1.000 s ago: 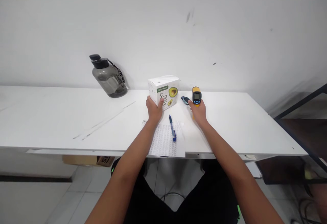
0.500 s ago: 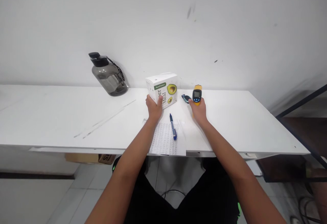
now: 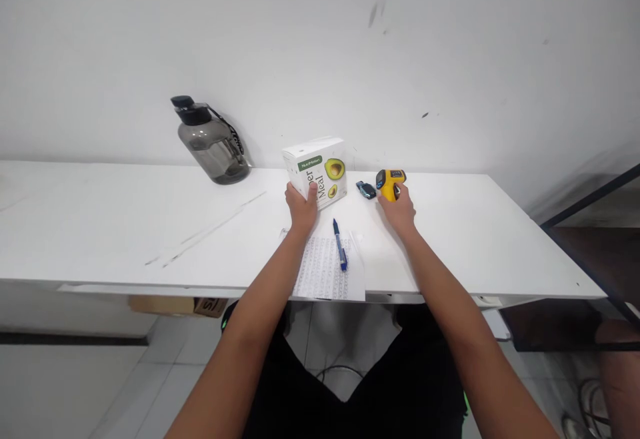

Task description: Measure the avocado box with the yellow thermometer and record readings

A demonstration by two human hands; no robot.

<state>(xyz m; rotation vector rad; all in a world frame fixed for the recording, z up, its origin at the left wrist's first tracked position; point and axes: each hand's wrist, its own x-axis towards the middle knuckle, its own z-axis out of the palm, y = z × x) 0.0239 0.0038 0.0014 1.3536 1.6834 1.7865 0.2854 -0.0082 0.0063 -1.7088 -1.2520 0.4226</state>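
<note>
My left hand (image 3: pixel 301 208) grips the near corner of a white carton (image 3: pixel 317 171) with avocado pictures, which stands on the white table (image 3: pixel 125 225). My right hand (image 3: pixel 400 209) is wrapped around the handle of a yellow infrared thermometer (image 3: pixel 389 182), now tipped on its side with its nose toward the carton. A small dark blue device (image 3: pixel 366 189) lies between carton and thermometer. In front of my hands a blue pen (image 3: pixel 340 253) rests on a printed sheet (image 3: pixel 325 272) at the table's near edge.
A smoky grey water bottle (image 3: pixel 210 142) with a black cap and strap leans against the wall at the back left. A cardboard box (image 3: pixel 175 305) sits under the table. A dark metal frame (image 3: pixel 590 199) stands to the right.
The thermometer has gone from upright, screen facing me, to lying sideways in my right hand. My left hand stays on the carton; the view shifted slightly.
</note>
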